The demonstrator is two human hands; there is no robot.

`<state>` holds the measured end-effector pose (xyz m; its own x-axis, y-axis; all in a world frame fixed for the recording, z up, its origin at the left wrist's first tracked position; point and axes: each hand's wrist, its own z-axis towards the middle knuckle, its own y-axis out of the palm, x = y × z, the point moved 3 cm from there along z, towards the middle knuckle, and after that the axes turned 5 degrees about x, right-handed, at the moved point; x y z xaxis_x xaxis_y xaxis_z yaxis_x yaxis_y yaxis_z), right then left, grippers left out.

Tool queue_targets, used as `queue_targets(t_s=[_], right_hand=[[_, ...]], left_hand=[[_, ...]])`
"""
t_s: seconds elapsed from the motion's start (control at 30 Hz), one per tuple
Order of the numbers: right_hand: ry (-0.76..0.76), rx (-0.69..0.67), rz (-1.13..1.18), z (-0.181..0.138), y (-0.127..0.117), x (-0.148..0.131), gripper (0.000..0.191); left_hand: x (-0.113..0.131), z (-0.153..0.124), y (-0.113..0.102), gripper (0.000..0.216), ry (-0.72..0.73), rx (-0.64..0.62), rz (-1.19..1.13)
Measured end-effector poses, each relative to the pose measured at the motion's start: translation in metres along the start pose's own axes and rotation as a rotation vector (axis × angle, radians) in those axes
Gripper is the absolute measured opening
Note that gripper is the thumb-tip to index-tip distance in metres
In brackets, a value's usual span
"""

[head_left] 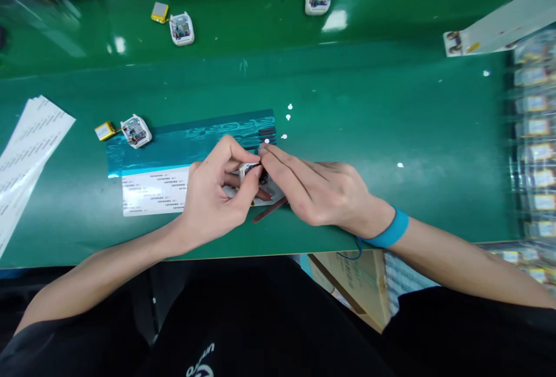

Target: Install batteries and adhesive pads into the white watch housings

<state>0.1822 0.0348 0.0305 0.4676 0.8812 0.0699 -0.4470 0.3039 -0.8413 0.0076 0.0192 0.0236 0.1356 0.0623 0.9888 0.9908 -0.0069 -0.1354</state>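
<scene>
1. While our left hand (217,189) grips a small white device (244,172) over the printed sheet (152,193), our right hand (319,189) meets its edge, fingertips together; whether it grips anything, we cannot tell.
2. Our fingers (248,189) partly block our view of the device.
3. Beyond the sheet, we see blue film (208,129), a white unit (136,131) with a yellow battery (105,131) at its far edge.
4. Farther across the table (369,93), we see two similar units (181,29).

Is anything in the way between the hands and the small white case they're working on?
Nothing visible: the left hand pinches the white case, and the right hand is close beside it. The hands partly hide the case.
</scene>
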Motion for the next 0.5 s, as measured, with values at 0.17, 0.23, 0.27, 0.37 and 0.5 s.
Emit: queue_targets(t_s=[0.17, 0.23, 0.27, 0.37, 0.5], right_hand=[[0.364, 0.118, 0.471, 0.004, 0.002, 0.011, 0.019], [0.508, 0.148, 0.677, 0.005, 0.005, 0.017, 0.01], [0.566, 0.132, 0.766, 0.006, 0.006, 0.02, 0.012], [0.701, 0.07, 0.931, 0.006, 0.009, 0.023, 0.018], [0.739, 0.123, 0.963, 0.007, 0.008, 0.026, 0.021]], left_hand=[[0.002, 0.001, -0.004, 0.016, 0.079, 0.026, -0.035], [0.002, 0.001, -0.005, 0.015, 0.136, -0.011, 0.001], [0.002, 0.001, -0.005, 0.015, 0.166, -0.032, 0.028], [0.003, 0.001, -0.007, 0.018, 0.265, -0.069, 0.147], [0.011, 0.005, -0.01, 0.016, 0.272, -0.093, 0.181]])
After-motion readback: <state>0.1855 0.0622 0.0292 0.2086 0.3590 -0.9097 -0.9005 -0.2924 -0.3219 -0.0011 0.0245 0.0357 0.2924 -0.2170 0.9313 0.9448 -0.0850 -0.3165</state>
